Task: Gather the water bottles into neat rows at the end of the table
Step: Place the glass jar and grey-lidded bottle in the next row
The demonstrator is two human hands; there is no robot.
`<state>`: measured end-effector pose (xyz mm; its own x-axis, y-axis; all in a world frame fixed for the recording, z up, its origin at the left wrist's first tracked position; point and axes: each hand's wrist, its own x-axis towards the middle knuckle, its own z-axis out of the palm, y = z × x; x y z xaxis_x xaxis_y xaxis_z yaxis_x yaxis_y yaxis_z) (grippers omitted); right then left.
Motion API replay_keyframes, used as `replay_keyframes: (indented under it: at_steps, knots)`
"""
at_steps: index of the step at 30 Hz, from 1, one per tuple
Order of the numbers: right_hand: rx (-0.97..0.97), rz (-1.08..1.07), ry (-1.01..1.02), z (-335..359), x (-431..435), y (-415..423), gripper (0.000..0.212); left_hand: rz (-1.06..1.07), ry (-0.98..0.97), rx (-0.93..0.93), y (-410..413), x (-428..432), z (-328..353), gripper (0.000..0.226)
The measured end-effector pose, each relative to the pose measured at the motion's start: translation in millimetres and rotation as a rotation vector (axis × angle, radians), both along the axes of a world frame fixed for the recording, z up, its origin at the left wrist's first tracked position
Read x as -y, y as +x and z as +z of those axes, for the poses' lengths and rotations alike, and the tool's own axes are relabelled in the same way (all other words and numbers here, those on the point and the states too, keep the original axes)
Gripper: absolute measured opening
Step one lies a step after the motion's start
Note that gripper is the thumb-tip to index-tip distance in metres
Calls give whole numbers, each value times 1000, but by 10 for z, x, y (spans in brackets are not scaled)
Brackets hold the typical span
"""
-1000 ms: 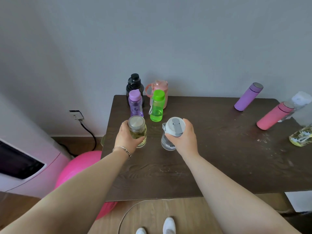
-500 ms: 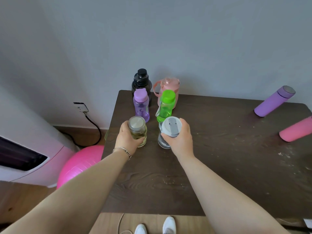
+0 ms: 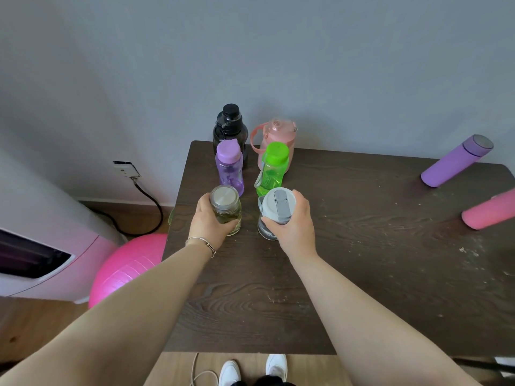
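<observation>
The left hand (image 3: 207, 220) has its fingers curled round a squat clear glass jar with a brushed metal lid (image 3: 226, 210), and the right hand (image 3: 292, 222) grips a clear tumbler with a grey flip-top lid (image 3: 274, 213). Both stand upright on the dark wooden table (image 3: 348, 260), side by side and slightly apart.

Just beyond the left fingertips stands a translucent purple bottle (image 3: 230, 168); just beyond the right ones, a bright green bottle (image 3: 271, 169). Behind those, by the wall, are a black jug (image 3: 230, 129) and a pink jug with a carry handle (image 3: 277, 137).

The likely trouble: the held pair sit very close behind the purple and green bottles, so pushing further forward could knock those light ones over.

Count: six bottles in three rows of two here. Well off to the right of the right hand, a lilac flask (image 3: 457, 161) and a pink flask (image 3: 489, 210) are still ungathered, making eight visible.
</observation>
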<state>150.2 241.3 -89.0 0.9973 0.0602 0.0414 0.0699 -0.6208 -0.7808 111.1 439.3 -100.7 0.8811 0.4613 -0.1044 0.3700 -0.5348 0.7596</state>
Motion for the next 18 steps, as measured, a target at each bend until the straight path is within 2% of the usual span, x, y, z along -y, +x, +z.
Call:
replay_keyframes:
  at_steps: [18]
  knots:
    - [-19,51,-97,103,1,98,89,-44,1,-16,15,-16,-12,87]
